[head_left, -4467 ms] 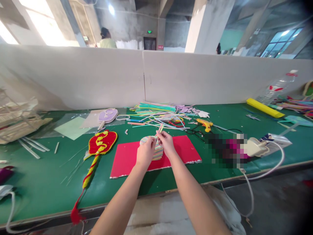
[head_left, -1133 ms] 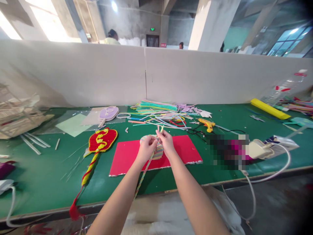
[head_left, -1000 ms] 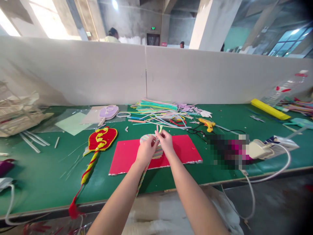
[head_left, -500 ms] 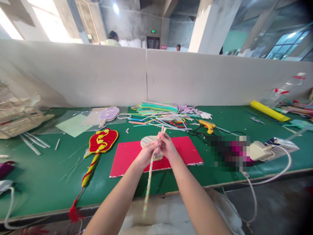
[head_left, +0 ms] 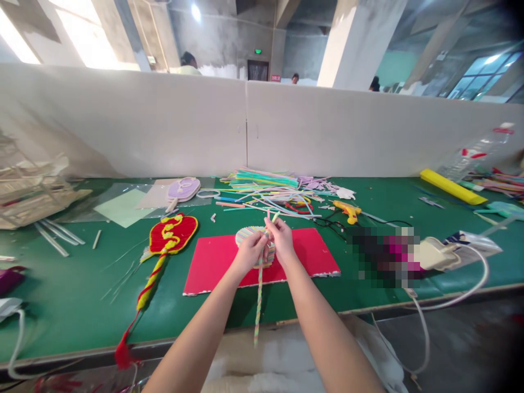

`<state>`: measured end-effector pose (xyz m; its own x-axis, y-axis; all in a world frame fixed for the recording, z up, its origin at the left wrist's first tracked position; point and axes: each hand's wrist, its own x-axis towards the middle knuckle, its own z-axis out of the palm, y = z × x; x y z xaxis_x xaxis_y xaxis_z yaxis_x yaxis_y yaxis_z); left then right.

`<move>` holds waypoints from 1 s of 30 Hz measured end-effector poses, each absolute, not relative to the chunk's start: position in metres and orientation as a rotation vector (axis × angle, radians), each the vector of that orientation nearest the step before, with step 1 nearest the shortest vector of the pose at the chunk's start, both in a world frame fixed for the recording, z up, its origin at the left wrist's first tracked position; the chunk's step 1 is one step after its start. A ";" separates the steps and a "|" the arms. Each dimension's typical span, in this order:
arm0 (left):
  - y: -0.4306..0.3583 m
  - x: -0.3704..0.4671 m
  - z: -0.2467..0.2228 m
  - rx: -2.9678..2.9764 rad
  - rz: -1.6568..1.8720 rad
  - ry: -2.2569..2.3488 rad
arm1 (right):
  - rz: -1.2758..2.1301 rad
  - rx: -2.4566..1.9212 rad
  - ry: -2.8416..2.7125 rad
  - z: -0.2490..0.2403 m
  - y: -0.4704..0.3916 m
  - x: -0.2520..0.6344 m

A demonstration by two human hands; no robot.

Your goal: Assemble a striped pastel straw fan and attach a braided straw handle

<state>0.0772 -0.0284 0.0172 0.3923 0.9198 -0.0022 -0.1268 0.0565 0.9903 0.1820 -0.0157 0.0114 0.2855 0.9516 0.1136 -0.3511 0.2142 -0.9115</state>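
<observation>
Both of my hands are together over a red board [head_left: 305, 248], closed on a braid of pastel pipe cleaners [head_left: 259, 300]. My left hand [head_left: 251, 252] pinches the braid near its upper end, and my right hand [head_left: 280, 236] grips the loose strand ends, which poke up above the fingers. The braided length hangs below the hands past the table edge. Behind them, on the board, lies a striped pastel fan-shaped piece [head_left: 244, 234], partly hidden by my hands. To the left rests a red and yellow fan [head_left: 174, 234] with a wrapped handle and red tassel.
A heap of loose pipe cleaners [head_left: 266, 180] lies at the back by the partition [head_left: 123, 120]. A yellow glue gun [head_left: 347, 210] and its cable are right of it. A lilac fan [head_left: 183, 189] lies back left; a clear bottle [head_left: 483, 153] stands far right.
The hanging braid has swung to the right and hangs more nearly straight down. My fingers have shifted slightly at the top, where the strand ends now spread apart.
</observation>
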 end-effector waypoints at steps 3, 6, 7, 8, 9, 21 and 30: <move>-0.029 0.075 0.016 1.226 0.907 0.814 | 1.119 -0.894 -0.802 0.013 -0.016 0.182; -0.027 0.074 0.014 1.198 0.889 0.802 | 1.151 -0.861 -0.771 0.013 -0.016 0.181; -0.027 0.074 0.013 1.194 0.885 0.800 | 1.153 -0.855 -0.762 0.012 -0.016 0.181; -0.026 0.075 0.013 1.194 0.881 0.800 | 1.158 -0.851 -0.754 0.012 -0.015 0.181; -0.026 0.075 0.012 1.197 0.878 0.802 | 1.163 -0.850 -0.745 0.012 -0.015 0.180; -0.034 0.075 0.009 1.697 1.026 1.229 | 1.021 -1.029 -0.872 0.007 -0.013 0.183; -0.032 0.078 0.016 1.248 0.912 0.742 | 1.387 -0.752 -0.809 0.016 -0.024 0.188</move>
